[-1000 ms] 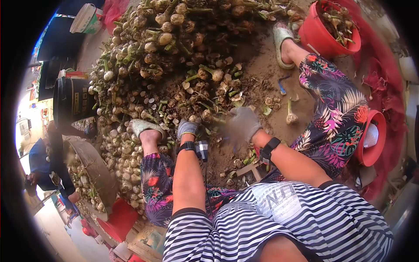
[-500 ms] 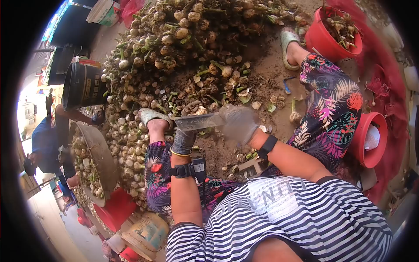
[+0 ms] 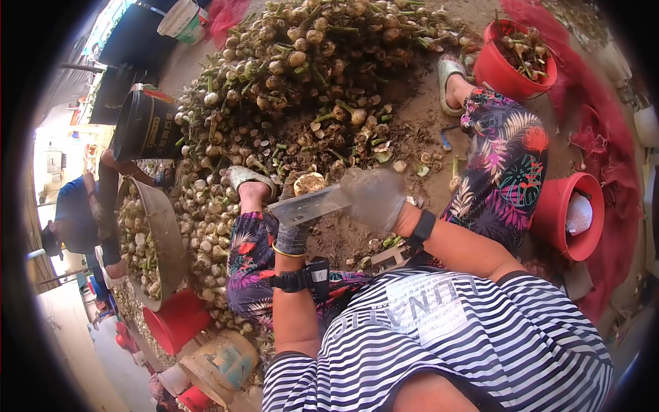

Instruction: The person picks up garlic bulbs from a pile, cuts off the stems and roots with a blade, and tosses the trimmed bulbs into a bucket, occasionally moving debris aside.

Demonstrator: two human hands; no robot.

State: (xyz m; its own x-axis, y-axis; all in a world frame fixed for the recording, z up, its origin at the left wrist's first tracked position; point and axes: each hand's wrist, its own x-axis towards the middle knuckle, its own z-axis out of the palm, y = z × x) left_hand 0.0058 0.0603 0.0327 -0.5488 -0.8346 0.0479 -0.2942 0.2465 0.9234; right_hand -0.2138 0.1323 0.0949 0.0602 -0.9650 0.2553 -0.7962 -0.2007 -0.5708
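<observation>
Looking down through the head camera, I am seeing a garlic bulb [image 3: 309, 182] sitting pale and round, its papery skin dirty, just above the flat of a cleaver [image 3: 307, 205], between my knees and over the brown dirt floor [image 3: 412, 127]. My left hand [image 3: 292, 235], in a grey glove, is reaching up under the blade; the blade is hiding its fingers, so I cannot tell how far they are curled or whether they are actually gripping the bulb, though the bulb is lying right at their tips. My right hand [image 3: 374, 196], also gloved and slightly blurred, is wrapping fully closed around the cleaver's handle, the wide grey blade pointing left across the left wrist. Black bands are sitting on both wrists. A big pile of unsorted garlic [image 3: 302, 75] with green stalks is filling the ground ahead of my sandalled feet. A red bucket [image 3: 511, 69] holding trimmings is standing beside my right foot, and another red bucket [image 3: 573, 216] is lying near my right knee. A black bucket [image 3: 144, 127] is standing at the pile's left edge. Another person [image 3: 75, 220] in blue is crouching beside a basket of bulbs [image 3: 154, 240]
</observation>
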